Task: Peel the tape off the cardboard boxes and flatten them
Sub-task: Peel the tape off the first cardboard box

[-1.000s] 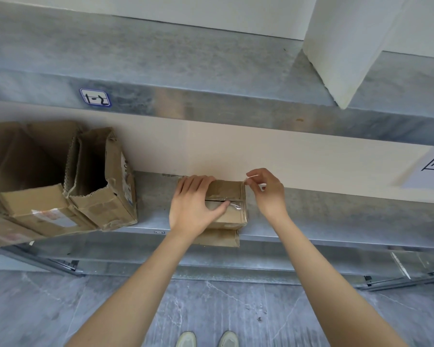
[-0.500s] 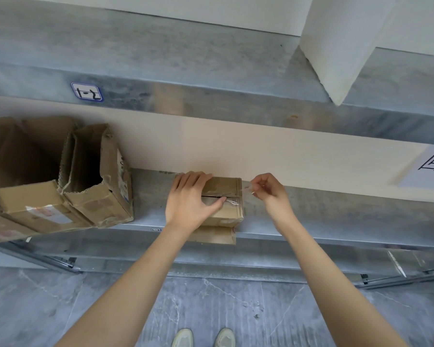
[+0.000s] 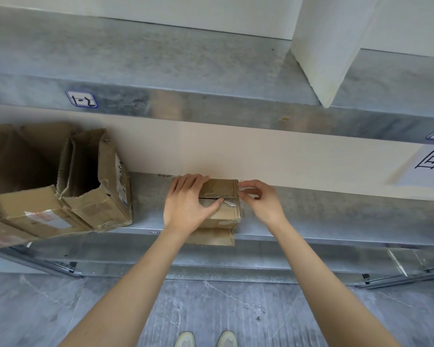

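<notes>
The left forearm [image 3: 145, 276] and right forearm [image 3: 308, 271] were seen bare; pale, off-white shoes [image 3: 184, 340] were worn

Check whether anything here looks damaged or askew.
The open brown cardboard box at left has a torn, ragged rim. The small brown cardboard box, its clear tape pinched by the right hand, has a loose flap hanging below the grey metal shelf.

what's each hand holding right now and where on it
The left hand presses on the box, top left, thumb by the seam. The right hand's fingers seem to pinch the clear tape at the box's right edge.
</notes>
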A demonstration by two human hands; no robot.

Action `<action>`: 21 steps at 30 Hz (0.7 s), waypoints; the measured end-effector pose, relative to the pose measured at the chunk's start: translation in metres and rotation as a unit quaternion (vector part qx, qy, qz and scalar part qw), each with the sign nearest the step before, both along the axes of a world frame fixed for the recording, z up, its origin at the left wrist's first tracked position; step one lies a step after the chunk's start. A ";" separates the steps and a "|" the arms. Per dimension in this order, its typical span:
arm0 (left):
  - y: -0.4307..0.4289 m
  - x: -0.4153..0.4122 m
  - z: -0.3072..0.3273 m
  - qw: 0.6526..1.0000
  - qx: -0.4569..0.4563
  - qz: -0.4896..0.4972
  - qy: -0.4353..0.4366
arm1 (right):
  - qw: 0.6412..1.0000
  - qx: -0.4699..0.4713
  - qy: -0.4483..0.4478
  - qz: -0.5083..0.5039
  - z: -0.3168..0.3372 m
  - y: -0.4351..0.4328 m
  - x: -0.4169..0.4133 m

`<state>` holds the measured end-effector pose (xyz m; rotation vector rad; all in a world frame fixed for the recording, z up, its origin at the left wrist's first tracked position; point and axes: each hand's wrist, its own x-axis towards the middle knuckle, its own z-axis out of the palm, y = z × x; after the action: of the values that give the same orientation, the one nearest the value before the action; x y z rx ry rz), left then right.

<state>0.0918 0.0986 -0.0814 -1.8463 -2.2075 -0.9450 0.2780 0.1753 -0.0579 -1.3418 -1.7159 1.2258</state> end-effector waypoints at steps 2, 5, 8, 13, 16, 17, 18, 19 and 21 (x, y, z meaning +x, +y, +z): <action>0.000 0.000 0.000 1.000 -0.003 0.000 0.000 | 1.000 0.016 -0.019 -0.003 0.001 0.000 -0.002; 0.000 0.000 0.001 1.000 -0.007 0.002 -0.006 | 0.998 0.043 -0.037 0.000 0.001 -0.002 -0.003; 0.001 0.000 0.001 1.000 -0.006 0.001 -0.009 | 0.995 0.072 -0.061 0.009 0.001 -0.002 -0.002; -0.001 0.000 0.001 1.000 -0.010 -0.002 -0.005 | 0.983 0.124 -0.128 0.041 0.005 0.001 0.002; 0.000 0.000 0.001 1.000 -0.007 0.000 -0.006 | 0.976 0.133 -0.157 0.072 0.009 0.003 0.006; -0.001 0.000 0.001 1.000 -0.006 0.000 -0.005 | 0.973 0.131 -0.168 0.085 0.011 0.004 0.007; -0.001 0.000 0.001 1.000 -0.006 0.001 -0.003 | 0.970 0.130 -0.180 0.099 0.013 0.006 0.008; -0.001 0.000 0.000 1.000 -0.007 0.001 -0.002 | 0.966 0.131 -0.192 0.113 0.015 0.008 0.008; -0.001 0.001 0.001 1.000 -0.006 0.002 -0.004 | 0.958 0.136 -0.212 0.140 0.019 0.009 0.007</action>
<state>0.0925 0.0977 -0.0808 -1.8466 -2.2242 -0.9422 0.2855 0.1846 -0.0391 -1.2870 -2.3457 0.8355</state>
